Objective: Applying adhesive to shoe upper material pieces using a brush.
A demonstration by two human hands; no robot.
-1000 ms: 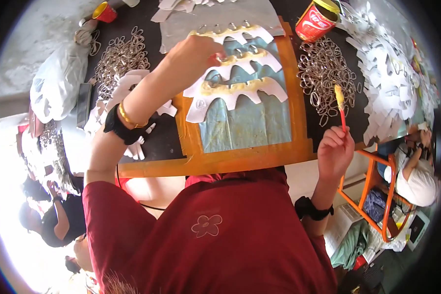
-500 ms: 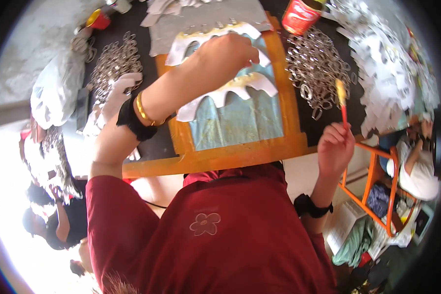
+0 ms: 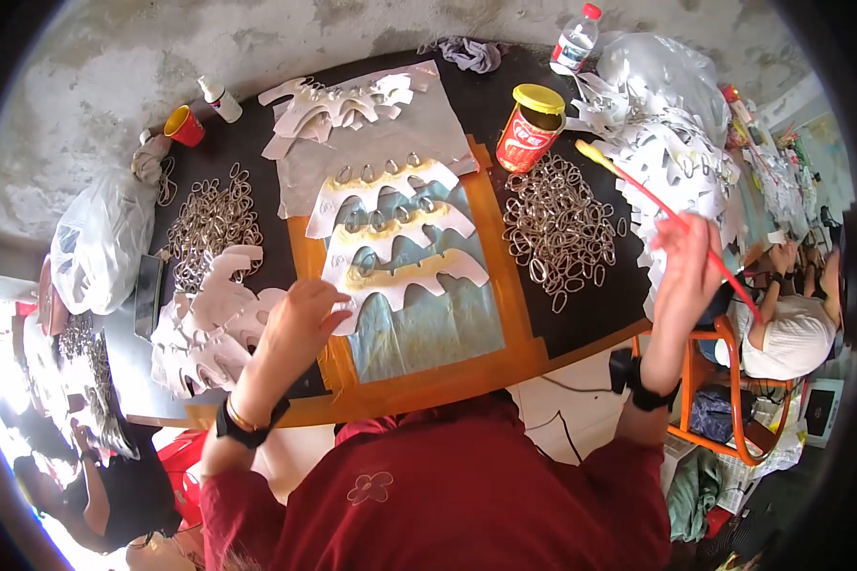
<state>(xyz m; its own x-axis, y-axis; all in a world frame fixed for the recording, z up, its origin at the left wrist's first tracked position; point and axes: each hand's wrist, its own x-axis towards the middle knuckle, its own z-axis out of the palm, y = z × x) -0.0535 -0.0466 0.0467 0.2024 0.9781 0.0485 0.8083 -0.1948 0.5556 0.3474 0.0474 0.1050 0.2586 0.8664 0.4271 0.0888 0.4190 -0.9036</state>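
My right hand (image 3: 687, 262) grips a thin red-handled brush (image 3: 662, 205), its yellow-coated tip pointing to the far left. My left hand (image 3: 300, 328) has its fingers pinched together beside the left end of the nearest white scalloped cutout (image 3: 419, 284); whether anything small is between them is hidden. That cutout has a wet-looking yellow band along its far edge. Beyond it lie a middle cutout (image 3: 400, 231) and a far cutout (image 3: 390, 184), both with metal rings set along their yellow bands. All three rest on a bluish sheet (image 3: 428, 333) bordered by orange-brown tape.
Piles of metal rings lie left (image 3: 214, 224) and right (image 3: 557, 228). A red can (image 3: 527, 141) with a yellow lid stands behind the right pile. Loose white cutouts (image 3: 205, 333) lie by my left arm, more at far right. Other people work at both sides.
My left hand has drawn back from over the cutouts to their near left end. My right hand still holds the brush, now slanted leftward instead of upright. The view has shifted, showing more table.
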